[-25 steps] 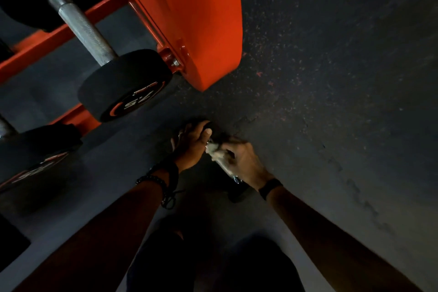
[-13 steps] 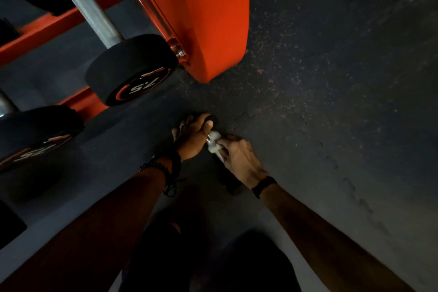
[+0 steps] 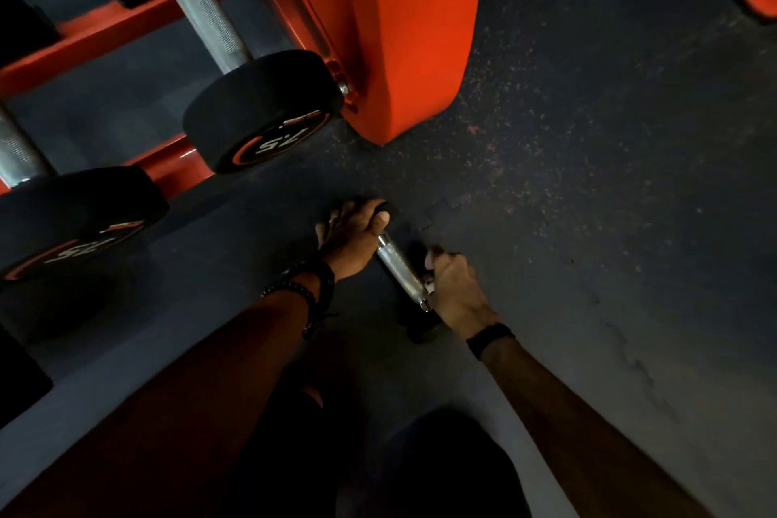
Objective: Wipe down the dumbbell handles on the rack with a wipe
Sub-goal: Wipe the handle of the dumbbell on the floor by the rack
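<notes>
A small dumbbell (image 3: 401, 269) lies on the floor (image 3: 588, 223) below the rack (image 3: 399, 34), apparently so its handle can be reached. Its far head is gripped by the left hand (image 3: 351, 238), seemingly to stop rolling. The right hand (image 3: 452, 288) is curled at the handle's near end; the wipe (image 3: 429, 286) is barely glimpsed beneath its fingers.

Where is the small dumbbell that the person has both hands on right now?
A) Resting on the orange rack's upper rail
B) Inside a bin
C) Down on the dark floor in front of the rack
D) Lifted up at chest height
C: the small dumbbell lies on the dark floor in front of the orange rack, with the left hand on its far head and the right hand at the near end of its handle.
</notes>
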`<state>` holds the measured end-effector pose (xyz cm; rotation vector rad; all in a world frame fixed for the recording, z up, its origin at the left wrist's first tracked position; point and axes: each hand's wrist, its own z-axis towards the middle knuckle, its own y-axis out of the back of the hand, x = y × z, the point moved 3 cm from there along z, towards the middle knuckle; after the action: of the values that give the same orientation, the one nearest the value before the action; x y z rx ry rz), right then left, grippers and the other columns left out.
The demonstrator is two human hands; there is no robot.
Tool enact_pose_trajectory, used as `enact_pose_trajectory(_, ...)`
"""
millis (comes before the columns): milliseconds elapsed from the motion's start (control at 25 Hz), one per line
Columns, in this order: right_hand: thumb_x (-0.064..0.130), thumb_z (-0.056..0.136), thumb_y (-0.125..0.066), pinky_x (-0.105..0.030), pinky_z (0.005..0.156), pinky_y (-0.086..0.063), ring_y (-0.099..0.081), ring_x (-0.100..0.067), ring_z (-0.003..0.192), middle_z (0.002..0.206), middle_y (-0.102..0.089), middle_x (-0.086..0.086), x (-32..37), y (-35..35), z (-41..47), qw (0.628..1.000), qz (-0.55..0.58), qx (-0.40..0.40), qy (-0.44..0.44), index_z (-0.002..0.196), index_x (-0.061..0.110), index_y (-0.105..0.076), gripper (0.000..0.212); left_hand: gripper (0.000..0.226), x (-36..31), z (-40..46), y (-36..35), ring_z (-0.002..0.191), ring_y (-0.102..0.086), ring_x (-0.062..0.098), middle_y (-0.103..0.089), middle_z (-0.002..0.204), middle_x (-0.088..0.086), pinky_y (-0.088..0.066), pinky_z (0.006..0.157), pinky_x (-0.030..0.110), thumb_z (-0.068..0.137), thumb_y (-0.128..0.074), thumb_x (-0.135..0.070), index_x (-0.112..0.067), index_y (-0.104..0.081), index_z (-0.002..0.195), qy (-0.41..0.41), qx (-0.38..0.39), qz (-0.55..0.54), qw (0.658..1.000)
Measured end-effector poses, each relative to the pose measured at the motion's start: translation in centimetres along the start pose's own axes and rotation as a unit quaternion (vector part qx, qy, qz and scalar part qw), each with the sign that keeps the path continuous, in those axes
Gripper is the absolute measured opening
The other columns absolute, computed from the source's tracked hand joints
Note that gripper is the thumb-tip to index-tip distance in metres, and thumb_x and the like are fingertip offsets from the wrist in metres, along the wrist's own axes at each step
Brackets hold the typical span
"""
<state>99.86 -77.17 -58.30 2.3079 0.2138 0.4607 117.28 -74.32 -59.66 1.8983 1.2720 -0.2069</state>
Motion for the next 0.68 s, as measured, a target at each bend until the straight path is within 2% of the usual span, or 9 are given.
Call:
enact_pose_trajectory(120,0.007,0.089,-0.061,-0.036,0.099,-0.044,-0.053,-0.035,0.118,0.128,-0.049,-0.019,0.4,0.9,0.6,0.999,0.012,0.040,-0.007,0.131,0.001,-0.048,0.044,0.043,-0.2,-0.2,-0.1,0.144,-0.022,0.029,-0.032,0.154,0.005,-0.008,0.117,0.052,0.105,-0.031,-0.042,-0.035,-0.039,0.148,-0.003,-0.002,0.008,1.000)
enact_pose_trajectory(240,0.021,0.097,-0.053,-0.026,0.085,-0.039,-0.050,-0.033,0.120,0.136,-0.046,-0.020,2.8,0.5,0.5,0.993,0.011,0.119,0.027,0.138,-0.004,-0.039,0.050,0.043,0.1,0.0,0.0,0.143,-0.023,0.028,-0.032,0.154,0.004,-0.009,0.116,0.051,0.105,-0.031,-0.042,-0.036,-0.039,0.147,-0.004,-0.011,0.008,1.000)
enact_pose_trajectory(360,0.047,0.096,-0.053,-0.029,0.097,-0.037,-0.045,-0.029,0.130,0.147,-0.042,-0.015,3.5,0.5,0.9,0.987,0.066,0.150,-0.007,0.144,0.009,-0.039,0.062,0.041,-0.1,-0.3,-0.1,0.142,-0.026,0.028,-0.035,0.152,0.004,-0.010,0.115,0.049,0.105,-0.032,-0.041,-0.036,-0.041,0.145,-0.010,-0.011,0.005,1.000)
enact_pose_trajectory(440,0.055,0.091,-0.057,-0.027,0.092,-0.038,-0.047,-0.025,0.128,0.145,-0.045,-0.011,3.4,0.3,1.0,0.981,0.094,0.170,-0.023,0.142,0.013,-0.041,0.069,0.041,-0.2,-0.6,-0.1,0.142,-0.026,0.027,-0.035,0.152,0.004,-0.010,0.115,0.049,0.105,-0.032,-0.040,-0.035,-0.041,0.145,-0.011,-0.014,0.007,1.000)
enact_pose_trajectory(520,0.061,0.085,-0.062,-0.028,0.098,-0.038,-0.045,-0.025,0.131,0.150,-0.038,-0.010,3.5,-0.2,0.8,0.979,0.095,0.177,-0.036,0.150,0.013,-0.029,0.087,0.042,0.0,-0.2,0.0,0.142,-0.025,0.028,-0.034,0.153,0.005,-0.009,0.116,0.049,0.106,-0.032,-0.039,-0.035,-0.040,0.146,-0.011,-0.017,0.001,1.000)
enact_pose_trajectory(560,0.060,0.081,-0.066,-0.030,0.101,-0.041,-0.050,-0.024,0.125,0.145,-0.044,-0.009,3.3,-0.4,0.9,0.979,0.113,0.162,-0.045,0.150,0.014,-0.029,0.090,0.042,0.1,0.0,-0.1,0.142,-0.025,0.028,-0.033,0.153,0.005,-0.009,0.116,0.050,0.106,-0.032,-0.040,-0.034,-0.040,0.147,-0.008,-0.014,-0.001,1.000)
enact_pose_trajectory(600,0.056,0.079,-0.072,-0.031,0.097,-0.046,-0.059,-0.021,0.110,0.131,-0.055,-0.009,2.9,-0.5,1.0,0.975,0.148,0.154,-0.060,0.145,0.013,-0.035,0.087,0.043,0.0,-0.1,-0.2,0.142,-0.025,0.028,-0.033,0.153,0.005,-0.010,0.116,0.050,0.106,-0.032,-0.040,-0.034,-0.040,0.147,-0.006,-0.011,0.003,1.000)
enact_pose_trajectory(640,0.049,0.079,-0.076,-0.030,0.090,-0.049,-0.062,-0.017,0.092,0.115,-0.061,-0.006,2.6,-0.2,1.1,0.969,0.182,0.152,-0.071,0.138,0.010,-0.044,0.078,0.043,-0.1,-0.2,-0.3,0.142,-0.025,0.029,-0.033,0.153,0.005,-0.010,0.116,0.050,0.106,-0.032,-0.040,-0.034,-0.040,0.147,-0.004,-0.010,0.006,1.000)
enact_pose_trajectory(680,0.042,0.079,-0.078,-0.028,0.086,-0.048,-0.060,-0.014,0.084,0.108,-0.062,-0.004,2.4,0.3,1.1,0.964,0.205,0.150,-0.075,0.133,0.008,-0.049,0.069,0.043,-0.3,-0.2,-0.4,0.142,-0.025,0.029,-0.033,0.153,0.006,-0.011,0.116,0.050,0.106,-0.032,-0.039,-0.033,-0.040,0.147,-0.004,-0.015,0.010,1.000)
